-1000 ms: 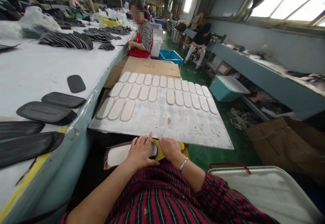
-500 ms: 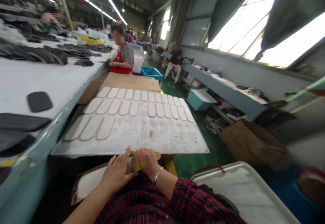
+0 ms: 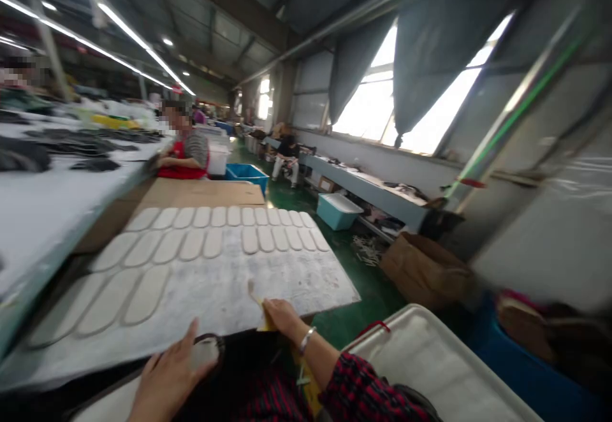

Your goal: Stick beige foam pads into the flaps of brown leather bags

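Note:
My left hand [image 3: 165,377] lies on a pale insole-shaped piece with a dark rim [image 3: 206,349] in my lap, fingers spread over it. My right hand [image 3: 281,315] is closed on a yellow-handled tool [image 3: 264,319] whose tip points up over the near edge of the white board [image 3: 229,294]. Several pale oval insole pieces [image 3: 191,243] lie in rows on that board ahead of both hands. The picture is smeared by motion.
A long white worktable [image 3: 43,211] with dark pieces runs along the left. A person in a red apron [image 3: 184,148] works at its far end; another person sits further back. A white plastic lid [image 3: 430,364] sits at my right; a cardboard box [image 3: 425,269] and blue bins stand on the green floor.
The view has swung up and to the right. My right hand has lifted the yellow tool off the pale piece toward the board's edge; my left hand stays on the piece.

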Demonstrator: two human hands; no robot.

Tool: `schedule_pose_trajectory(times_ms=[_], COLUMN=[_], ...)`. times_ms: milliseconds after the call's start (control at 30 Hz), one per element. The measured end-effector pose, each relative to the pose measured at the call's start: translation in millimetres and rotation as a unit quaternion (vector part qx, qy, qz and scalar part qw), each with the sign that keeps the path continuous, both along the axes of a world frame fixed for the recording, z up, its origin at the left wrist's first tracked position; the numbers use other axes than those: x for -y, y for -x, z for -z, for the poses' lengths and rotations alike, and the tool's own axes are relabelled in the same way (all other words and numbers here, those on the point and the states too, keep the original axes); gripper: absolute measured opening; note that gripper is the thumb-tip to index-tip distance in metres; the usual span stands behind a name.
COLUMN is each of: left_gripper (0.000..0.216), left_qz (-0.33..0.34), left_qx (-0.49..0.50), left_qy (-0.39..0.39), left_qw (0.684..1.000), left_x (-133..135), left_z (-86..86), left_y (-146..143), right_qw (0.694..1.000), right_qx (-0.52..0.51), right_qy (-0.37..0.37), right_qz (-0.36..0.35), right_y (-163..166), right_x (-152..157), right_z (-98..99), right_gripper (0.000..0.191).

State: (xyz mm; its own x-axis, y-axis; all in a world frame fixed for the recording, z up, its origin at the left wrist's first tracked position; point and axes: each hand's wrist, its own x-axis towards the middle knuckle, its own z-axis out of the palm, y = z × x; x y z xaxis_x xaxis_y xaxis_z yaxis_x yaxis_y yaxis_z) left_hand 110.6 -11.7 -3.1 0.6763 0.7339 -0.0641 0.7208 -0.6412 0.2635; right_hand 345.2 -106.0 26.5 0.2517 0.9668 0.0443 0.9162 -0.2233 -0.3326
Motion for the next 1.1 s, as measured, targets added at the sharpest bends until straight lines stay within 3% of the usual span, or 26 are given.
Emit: schedule_pose_trajectory(times_ms=[67,200,400,567,667,733,767,833,900,1000,1100], left_gripper=[0.076,0.082,0.087,0.084,0.081,0.073,0.067,0.061,0.061,0.061,0.064], left_qz=[-0.039,-0.027,-0.064,-0.041,-0.051,-0.084,-0.119,-0.246,-0.355,-0.370,-0.346], left_qx=[-0.015,0.009,0.045,0.097,0.137,0.245,0.324,0.455,0.525,0.572,0.601], left_qy=[0.032,0.097,0.109,0.164,0.176,0.135,0.099,0.057,0.130,0.308,0.382], left_qw=[0.999,0.995,0.991,0.981,0.973,0.956,0.933,0.854,0.763,0.664,0.611], left_x=[8,16,14,9,16,22,25,26,22,11,8], left_z=[-14.6,-25.1,-17.3,-23.0,-30.1,-30.9,-28.4,-16.6,1.2,25.5,36.4], left_y=[0,-6,-7,-7,10,38,56,93,122,135,123], right_qw=[0.999,0.993,0.991,0.988,0.987,0.987,0.987,0.982,0.969,0.942,0.910], right_qx=[-0.048,-0.119,-0.136,-0.143,-0.107,-0.060,-0.029,0.032,0.086,0.125,0.138], right_qy=[0.001,-0.003,-0.009,0.034,0.069,0.091,0.099,0.108,0.111,0.114,0.115], right_qz=[-0.005,-0.007,0.016,-0.043,-0.096,-0.114,-0.123,-0.153,-0.201,-0.290,-0.373], right_y=[5,13,15,25,39,53,62,83,109,150,182], right_x=[-10,-40,-55,-63,-80,-92,-98,-110,-122,-143,-165], right_z=[10.0,17.8,9.1,6.0,0.6,-4.3,-6.6,-9.4,-8.9,-3.5,2.7], right_gripper=[0.046,0.059,0.056,0.054,0.054,0.058,0.060,0.062,0.059,0.055,0.055])
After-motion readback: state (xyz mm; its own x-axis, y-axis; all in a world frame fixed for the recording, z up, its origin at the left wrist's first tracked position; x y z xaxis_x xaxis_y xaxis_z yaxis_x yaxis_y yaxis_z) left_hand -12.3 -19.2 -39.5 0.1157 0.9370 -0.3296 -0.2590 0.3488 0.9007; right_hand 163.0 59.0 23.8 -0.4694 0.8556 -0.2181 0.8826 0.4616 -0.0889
